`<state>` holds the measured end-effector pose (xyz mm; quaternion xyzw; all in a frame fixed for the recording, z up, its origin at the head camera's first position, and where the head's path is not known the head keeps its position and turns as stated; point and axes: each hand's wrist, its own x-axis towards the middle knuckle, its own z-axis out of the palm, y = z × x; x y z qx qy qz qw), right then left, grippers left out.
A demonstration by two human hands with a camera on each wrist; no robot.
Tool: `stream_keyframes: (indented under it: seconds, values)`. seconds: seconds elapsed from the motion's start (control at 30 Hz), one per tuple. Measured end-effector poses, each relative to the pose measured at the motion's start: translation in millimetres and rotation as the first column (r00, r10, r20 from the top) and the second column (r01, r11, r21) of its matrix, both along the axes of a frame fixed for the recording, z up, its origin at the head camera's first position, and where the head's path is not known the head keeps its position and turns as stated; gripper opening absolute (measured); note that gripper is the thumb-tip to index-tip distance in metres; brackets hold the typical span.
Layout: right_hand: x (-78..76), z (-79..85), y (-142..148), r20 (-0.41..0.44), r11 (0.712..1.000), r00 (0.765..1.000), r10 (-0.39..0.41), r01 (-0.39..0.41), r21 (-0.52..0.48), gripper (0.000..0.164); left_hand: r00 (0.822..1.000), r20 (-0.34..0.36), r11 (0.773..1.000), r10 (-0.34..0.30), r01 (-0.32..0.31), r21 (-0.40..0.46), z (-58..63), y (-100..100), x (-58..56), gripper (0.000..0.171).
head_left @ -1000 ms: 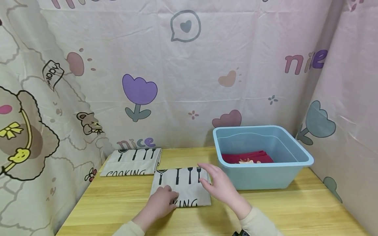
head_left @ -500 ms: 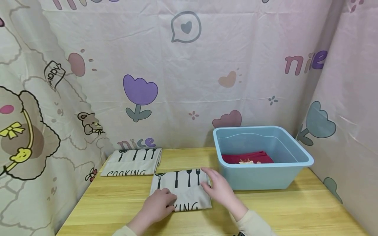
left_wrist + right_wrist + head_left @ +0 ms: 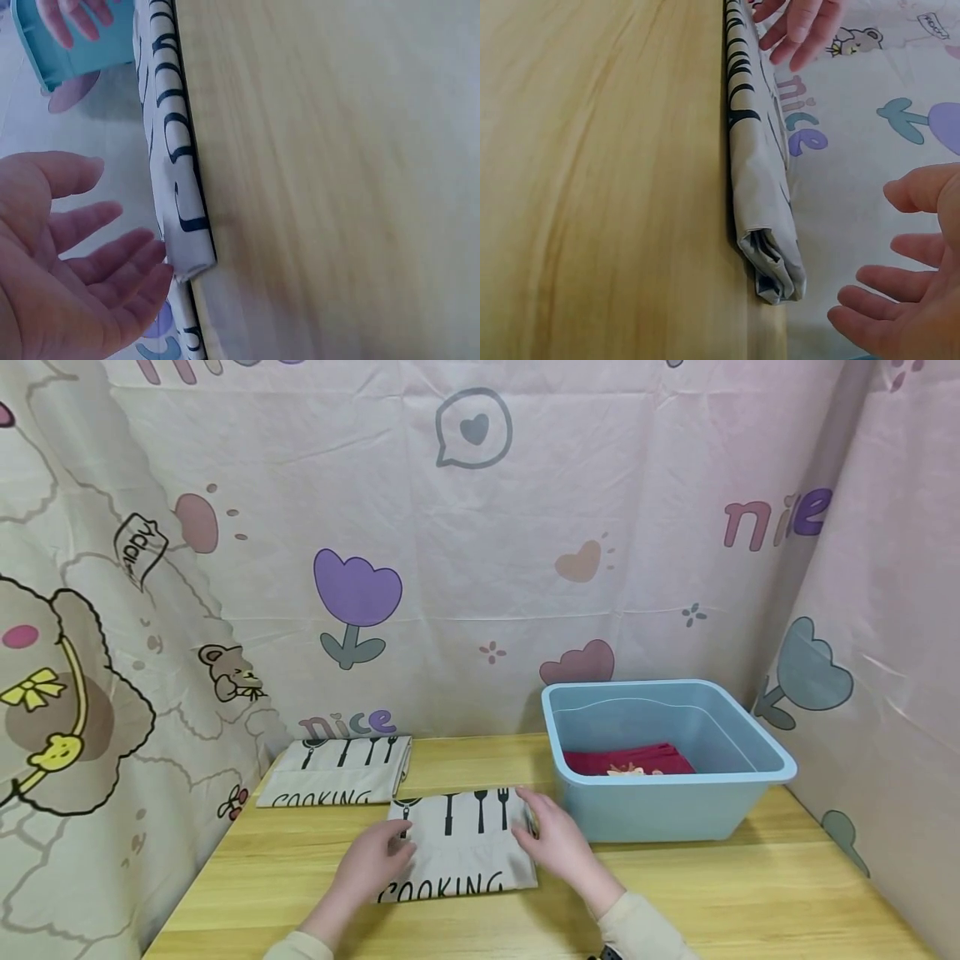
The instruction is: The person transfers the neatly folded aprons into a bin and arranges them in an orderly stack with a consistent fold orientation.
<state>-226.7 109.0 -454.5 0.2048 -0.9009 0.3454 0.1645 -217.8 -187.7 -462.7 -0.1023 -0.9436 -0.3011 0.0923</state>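
Observation:
A folded white cloth (image 3: 461, 852), printed with black utensils and the word COOKING, lies flat on the wooden table. My left hand (image 3: 371, 860) is at its left edge, fingers loosely bent and thumb apart. In the left wrist view the fingertips (image 3: 154, 281) come right up to the cloth's corner. My right hand (image 3: 558, 839) is at the right edge, thumb and fingers spread, holding nothing. The right wrist view shows the layered folds of the cloth's end (image 3: 769, 262), with the right fingers (image 3: 889, 281) a little apart from it.
A second folded cloth (image 3: 330, 774) with the same print lies at the back left, close to the first one's far corner. A light blue bin (image 3: 660, 810) with a dark red folded cloth (image 3: 630, 760) inside stands at the right. A patterned curtain (image 3: 465, 543) hangs behind the table.
My left hand has moved left off the cloth's lettering to its left edge, uncovering the whole word. The cloth has shifted slightly toward me. My right hand stays at the right edge.

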Motion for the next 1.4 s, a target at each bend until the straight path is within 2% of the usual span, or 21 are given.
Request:
stream_keyframes:
  seconds: [0.2, 0.53, 0.6, 0.73, 0.87, 1.07, 1.13, 1.4]
  values:
    - [-3.6, -6.3, 0, 0.081, 1.0, 0.997, -0.001, 0.002, -0.012, 0.057, 0.995, 0.072, 0.994, 0.065, -0.071, 0.084, 2.1, -11, -7.2, 0.046]
    - [-9.5, -14.8, 0, 0.185, 0.999, 0.983, -0.018, 0.025, -0.036, 0.064, 0.971, 0.227, 0.962, 0.074, -0.13, 0.24, 8.8, -24, -17.2, 0.056]
    - [-9.7, -15.2, 0, 0.201, 0.998, 0.98, -0.012, 0.023, -0.051, 0.066, 0.959, 0.275, 0.947, 0.072, -0.152, 0.282, 9.9, -26, -19.0, 0.059]
    - [-10.7, -17.2, 1, 0.24, 0.998, 0.971, -0.012, 0.028, -0.063, 0.068, 0.928, 0.367, 0.901, 0.062, -0.21, 0.38, 12.0, -26, -22.5, 0.063]
    - [-11.5, -19.0, 1, 0.257, 0.998, 0.966, -0.017, 0.033, -0.059, 0.068, 0.909, 0.413, 0.865, 0.047, -0.244, 0.439, 13.5, -25, -25.0, 0.062]
    - [-12.4, -18.5, -1, 0.263, 0.997, 0.965, -0.025, 0.044, -0.065, 0.066, 0.874, 0.487, 0.796, 0.001, -0.295, 0.528, 17.6, -23, -26.3, 0.063]
    - [-13.1, -18.8, -2, 0.264, 0.997, 0.964, -0.032, 0.051, -0.065, 0.064, 0.865, 0.502, 0.784, -0.006, -0.308, 0.54, 17.6, -23, -27.5, 0.064]
    - [-17.7, -21.5, -4, 0.308, 0.989, 0.951, -0.034, 0.076, -0.125, 0.061, 0.842, 0.539, 0.761, -0.014, -0.341, 0.553, 15.3, -26, -32.7, 0.064]
